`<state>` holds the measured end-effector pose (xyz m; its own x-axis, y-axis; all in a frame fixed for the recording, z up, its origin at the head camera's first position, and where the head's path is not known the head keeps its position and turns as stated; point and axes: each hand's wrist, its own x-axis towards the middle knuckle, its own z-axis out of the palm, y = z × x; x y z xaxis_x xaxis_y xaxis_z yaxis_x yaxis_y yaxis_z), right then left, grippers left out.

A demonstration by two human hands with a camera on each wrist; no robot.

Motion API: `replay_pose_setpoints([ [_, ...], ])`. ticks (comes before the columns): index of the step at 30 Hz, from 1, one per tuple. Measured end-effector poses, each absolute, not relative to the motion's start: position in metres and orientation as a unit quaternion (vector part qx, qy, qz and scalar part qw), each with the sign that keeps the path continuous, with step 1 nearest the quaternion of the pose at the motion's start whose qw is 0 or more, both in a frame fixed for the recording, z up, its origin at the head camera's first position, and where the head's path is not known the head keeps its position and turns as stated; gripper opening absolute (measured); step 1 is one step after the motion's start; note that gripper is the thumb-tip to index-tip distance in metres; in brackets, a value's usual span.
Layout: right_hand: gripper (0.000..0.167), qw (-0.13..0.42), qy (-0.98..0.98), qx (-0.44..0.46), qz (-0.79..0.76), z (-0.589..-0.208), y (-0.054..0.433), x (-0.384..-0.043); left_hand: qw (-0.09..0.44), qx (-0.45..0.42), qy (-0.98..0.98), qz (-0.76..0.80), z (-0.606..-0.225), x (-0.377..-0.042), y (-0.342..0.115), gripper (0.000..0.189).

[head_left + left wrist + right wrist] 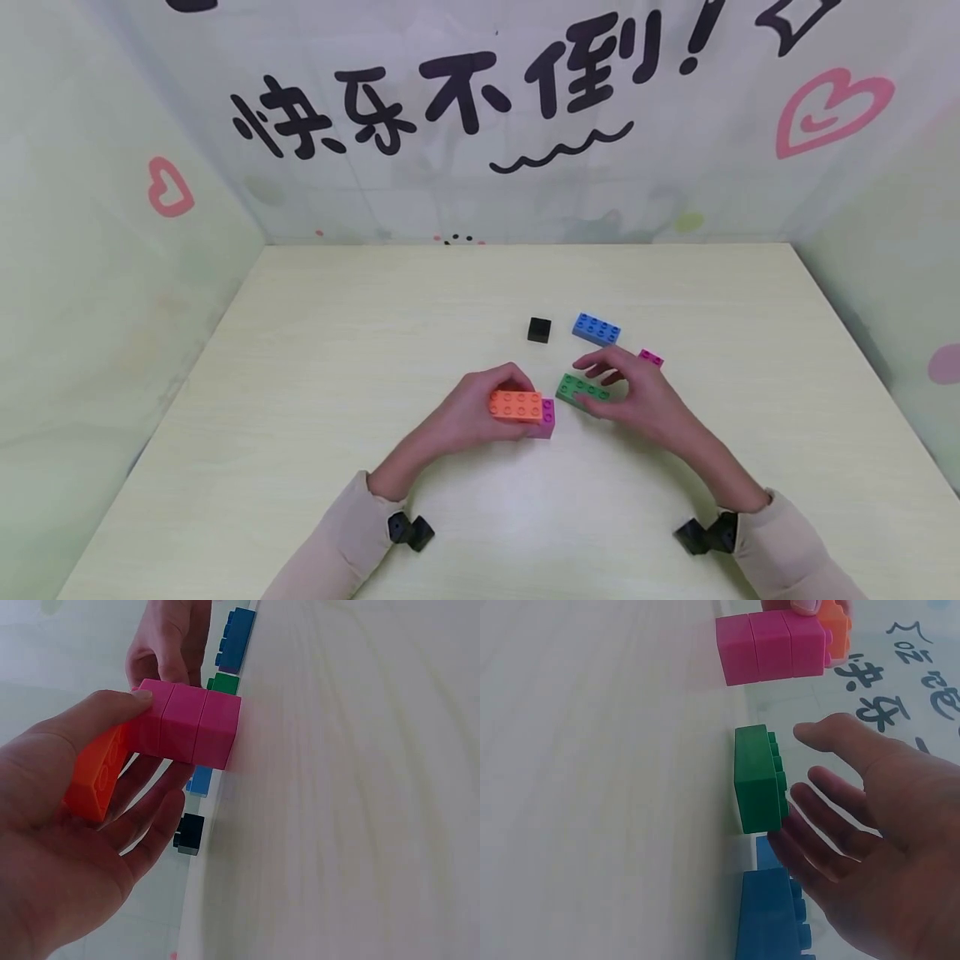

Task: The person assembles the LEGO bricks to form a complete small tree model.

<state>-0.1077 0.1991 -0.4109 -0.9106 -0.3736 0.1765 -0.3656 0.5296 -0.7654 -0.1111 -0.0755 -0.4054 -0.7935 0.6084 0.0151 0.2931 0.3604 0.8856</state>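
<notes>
My left hand (480, 408) grips a stack of pink toy bricks (184, 724), thumb on one side and fingers on the other. An orange brick (515, 406) sits on top of that stack, its studs facing up in the head view. To the right, my right hand (626, 392) hovers over a green brick (576, 388) on the table, thumb and fingers parted around it. In the right wrist view the green brick (757, 780) stands apart from the thumb, and whether a lower finger touches it I cannot tell.
A black brick (539, 330) and a blue brick (597, 329) lie farther back on the pale table (337, 333). Partly behind the right hand is a magenta brick (651, 357). A second blue brick (769, 919) shows low in the right wrist view.
</notes>
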Motion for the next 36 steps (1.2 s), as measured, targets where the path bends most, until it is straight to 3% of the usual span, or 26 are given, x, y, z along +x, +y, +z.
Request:
replay_pose_setpoints([
  [14,0.042,0.056,0.892,-0.186,-0.408,-0.42,0.2,-0.109,0.163,0.273,0.812,0.49,-0.405,-0.11,-0.075,0.041],
  [29,0.043,0.037,0.901,-0.193,-0.386,-0.419,0.199,-0.107,0.165,0.27,0.812,0.491,-0.403,-0.11,-0.075,0.042],
  [36,0.048,0.003,0.88,-0.233,-0.414,-0.411,0.198,-0.105,0.163,0.273,0.811,0.491,-0.404,-0.11,-0.075,0.041],
])
